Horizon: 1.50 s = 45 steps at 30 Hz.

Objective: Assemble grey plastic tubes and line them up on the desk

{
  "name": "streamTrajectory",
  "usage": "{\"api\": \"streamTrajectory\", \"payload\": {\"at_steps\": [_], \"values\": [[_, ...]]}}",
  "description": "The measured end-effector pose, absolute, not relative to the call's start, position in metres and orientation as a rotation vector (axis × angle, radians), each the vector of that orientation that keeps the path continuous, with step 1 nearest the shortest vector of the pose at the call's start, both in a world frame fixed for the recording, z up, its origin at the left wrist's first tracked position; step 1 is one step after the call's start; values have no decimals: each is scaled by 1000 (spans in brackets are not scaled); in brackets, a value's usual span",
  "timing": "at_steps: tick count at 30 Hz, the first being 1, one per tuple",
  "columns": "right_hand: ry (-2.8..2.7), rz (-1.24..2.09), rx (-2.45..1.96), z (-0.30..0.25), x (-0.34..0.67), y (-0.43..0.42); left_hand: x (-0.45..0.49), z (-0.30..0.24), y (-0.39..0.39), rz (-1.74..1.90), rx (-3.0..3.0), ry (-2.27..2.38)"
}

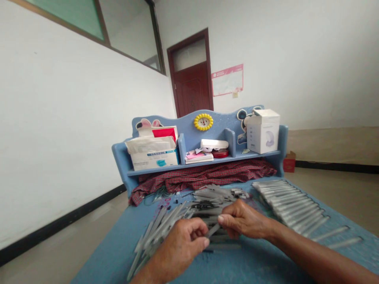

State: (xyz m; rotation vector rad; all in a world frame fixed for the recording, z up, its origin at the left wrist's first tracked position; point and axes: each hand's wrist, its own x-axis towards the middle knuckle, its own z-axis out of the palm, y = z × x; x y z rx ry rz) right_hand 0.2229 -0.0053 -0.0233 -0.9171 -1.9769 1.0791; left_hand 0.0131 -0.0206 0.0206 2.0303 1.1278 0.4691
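My left hand (182,246) and my right hand (241,219) meet over the blue desk (254,264), both closed in a pinch on one grey pen barrel (213,230) held between them. Under and behind the hands lies a loose heap of grey pen barrels and small dark parts (204,203). More grey barrels (156,228) fan out to the left of my left hand. A neat row of grey pens (291,205) lies side by side to the right of my right forearm.
A blue shelf (204,157) stands at the desk's far end with a mask box (154,154), papers, a red tin and a white carton (263,132). Red checked cloth (207,177) is bunched beneath it. A brown door (192,83) is behind.
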Motion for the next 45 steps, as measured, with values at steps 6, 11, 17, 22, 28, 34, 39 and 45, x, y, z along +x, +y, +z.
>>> {"api": "streamTrajectory", "payload": {"at_steps": [6,11,17,22,28,34,39,45], "values": [[-1916,1133,-912,-23,223,-6,14,21,-22,467,2063,1122],[-1980,1062,-927,-22,223,-7,15,20,-22,457,2048,1116],[-2001,1065,-940,-19,222,-7,14,19,-21,434,2076,1124],[-1976,1109,-921,-21,223,-7,14,17,-20,457,2080,1137],[-1951,1135,-955,-20,225,-8,16,20,-22,478,2066,1144],[-1857,1300,-943,-21,223,-8,17,18,-22,500,2140,1171],[-1847,1329,-1038,-22,220,-9,16,11,-21,591,2495,1167],[-1749,1410,-1133,-20,215,-9,13,2,-18,633,2818,1101]]}}
